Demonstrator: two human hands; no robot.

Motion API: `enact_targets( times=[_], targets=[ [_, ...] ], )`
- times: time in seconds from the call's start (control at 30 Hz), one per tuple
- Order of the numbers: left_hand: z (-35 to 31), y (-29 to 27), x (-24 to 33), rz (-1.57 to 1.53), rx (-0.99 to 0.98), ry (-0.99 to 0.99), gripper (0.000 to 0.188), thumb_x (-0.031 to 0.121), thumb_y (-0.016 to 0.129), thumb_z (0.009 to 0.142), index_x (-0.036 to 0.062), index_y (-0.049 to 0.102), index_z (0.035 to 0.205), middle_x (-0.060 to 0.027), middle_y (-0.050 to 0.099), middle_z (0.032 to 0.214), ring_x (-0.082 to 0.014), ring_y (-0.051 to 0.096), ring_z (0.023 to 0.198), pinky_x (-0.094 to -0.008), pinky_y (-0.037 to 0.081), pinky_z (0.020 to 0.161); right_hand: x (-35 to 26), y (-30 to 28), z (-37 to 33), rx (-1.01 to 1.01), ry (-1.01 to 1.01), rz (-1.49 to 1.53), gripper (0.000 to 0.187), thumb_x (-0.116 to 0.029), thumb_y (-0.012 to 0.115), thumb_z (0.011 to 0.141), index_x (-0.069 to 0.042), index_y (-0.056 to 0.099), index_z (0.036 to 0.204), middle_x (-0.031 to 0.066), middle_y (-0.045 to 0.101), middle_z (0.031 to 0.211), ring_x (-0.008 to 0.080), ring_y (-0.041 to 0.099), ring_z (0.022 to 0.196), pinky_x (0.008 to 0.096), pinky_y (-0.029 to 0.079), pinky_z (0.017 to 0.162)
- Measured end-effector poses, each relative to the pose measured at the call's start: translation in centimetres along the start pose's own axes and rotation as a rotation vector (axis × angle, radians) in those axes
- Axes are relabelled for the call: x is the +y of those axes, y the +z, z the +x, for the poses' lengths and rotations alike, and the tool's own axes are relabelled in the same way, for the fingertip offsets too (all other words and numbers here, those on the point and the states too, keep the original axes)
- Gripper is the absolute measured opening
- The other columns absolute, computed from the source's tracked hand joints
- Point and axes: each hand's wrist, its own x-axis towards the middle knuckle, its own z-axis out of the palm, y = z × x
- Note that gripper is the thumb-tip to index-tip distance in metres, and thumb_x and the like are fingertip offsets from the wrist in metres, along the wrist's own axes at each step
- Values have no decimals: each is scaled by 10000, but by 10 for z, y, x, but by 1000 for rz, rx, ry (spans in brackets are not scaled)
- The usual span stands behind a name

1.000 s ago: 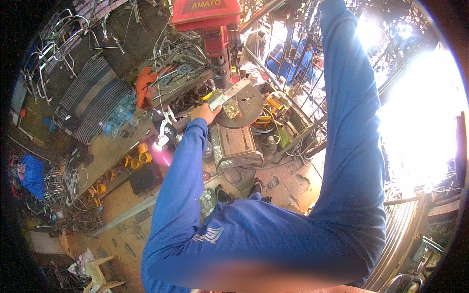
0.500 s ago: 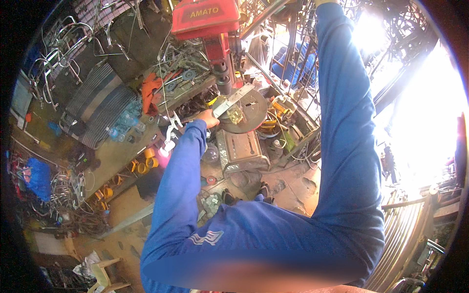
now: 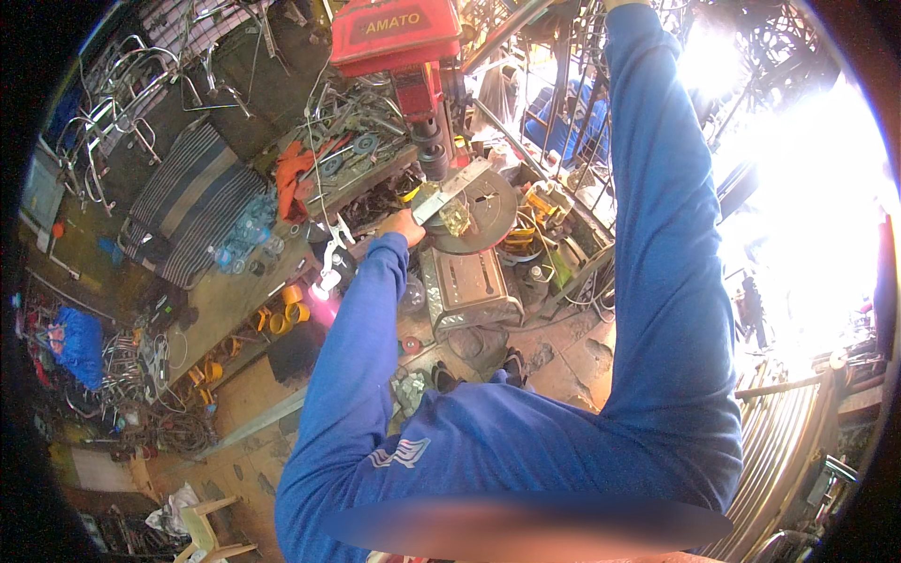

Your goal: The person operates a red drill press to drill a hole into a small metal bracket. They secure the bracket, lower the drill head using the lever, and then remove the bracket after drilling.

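My left hand (image 3: 405, 226) is closed round the near end of a flat metal bar (image 3: 453, 191). That bar slants across the round table (image 3: 492, 218) of a red drill press (image 3: 394, 36). Above the bar's middle stands the press's dark chuck (image 3: 430, 143), and whether a bit touches the metal I cannot make out. A yellowish, crumpled-looking lump (image 3: 456, 219) lies on the round table beside the bar. Stretched far up to the right is my right arm; only a sliver of my right hand (image 3: 627, 3) shows at the top edge, its fingers out of view.
Below the round table sits the press's slotted metal base (image 3: 472, 285). At the left, a workbench (image 3: 225, 305) carries tools, an orange cloth (image 3: 293, 174) and plastic bottles (image 3: 246, 235). Yellow parts (image 3: 537, 208) crowd the right side. A wooden stool (image 3: 208, 527) stands lower left.
The whole view has shifted slightly. My left hand keeps its hold on the bar, which stays on the round table; my right arm remains stretched up.
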Motion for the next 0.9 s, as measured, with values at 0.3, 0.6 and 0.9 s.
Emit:
enact_targets(
  times=[0.3,0.6,0.9],
  targets=[
    [-6,-9,-2,-77,-72,52,579,326,788,644,46,659,1134,-214,693,1119,-372,662,1056,-438,512,932,-4,-1,-6,8,-8,-9,243,-274,638,938,-157,518,761,-28,447,570,124,466,472,288,411,448],
    [-6,-13,-4,-110,-99,55,667,326,798,635,0,620,1188,-224,675,1163,-358,653,1090,-409,504,943,4,-10,3,-57,56,63,290,-356,587,962,-171,502,755,-8,476,583,133,503,491,303,436,459],
    [-4,-11,-3,-131,-101,30,611,323,776,674,38,634,1195,-210,683,1159,-352,656,1086,-401,498,951,12,-22,17,-9,19,37,227,-344,592,960,-158,525,850,-2,455,592,147,484,497,318,446,479]
  ],
)
